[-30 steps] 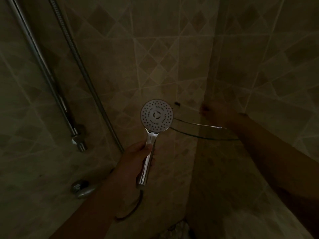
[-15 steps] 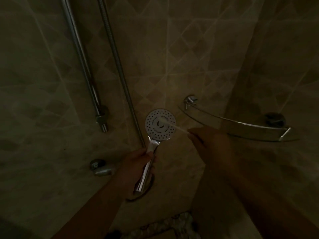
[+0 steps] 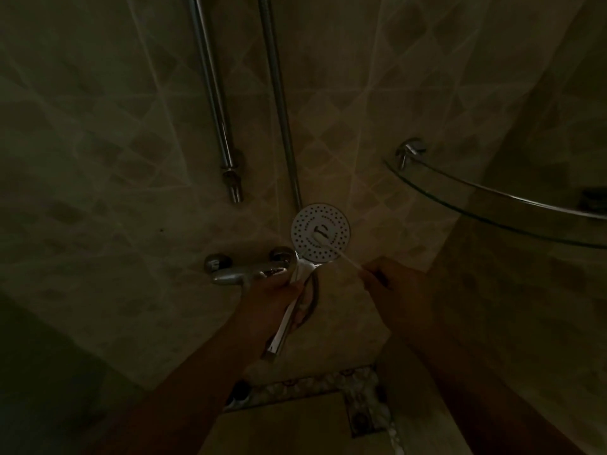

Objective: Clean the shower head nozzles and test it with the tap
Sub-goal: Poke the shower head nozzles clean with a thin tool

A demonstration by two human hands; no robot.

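Note:
In a dim shower corner, my left hand (image 3: 272,300) grips the chrome handle of a round white shower head (image 3: 331,218), its dotted nozzle face turned toward me. My right hand (image 3: 394,284) holds a thin pale brush (image 3: 341,254) by its handle; the brush's white head lies on the centre of the nozzle face. The chrome tap (image 3: 243,270) is fixed to the wall just left of the shower head, partly behind my left hand.
A chrome slide rail (image 3: 215,93) and the metal shower hose (image 3: 279,100) run down the tiled wall above. A curved glass corner shelf (image 3: 486,205) with a chrome rail juts out at the right. Patterned floor tiles (image 3: 328,385) show below.
My right hand came from the shelf with the brush and set its head on the nozzle face. The view tilted down, bringing the tap into sight.

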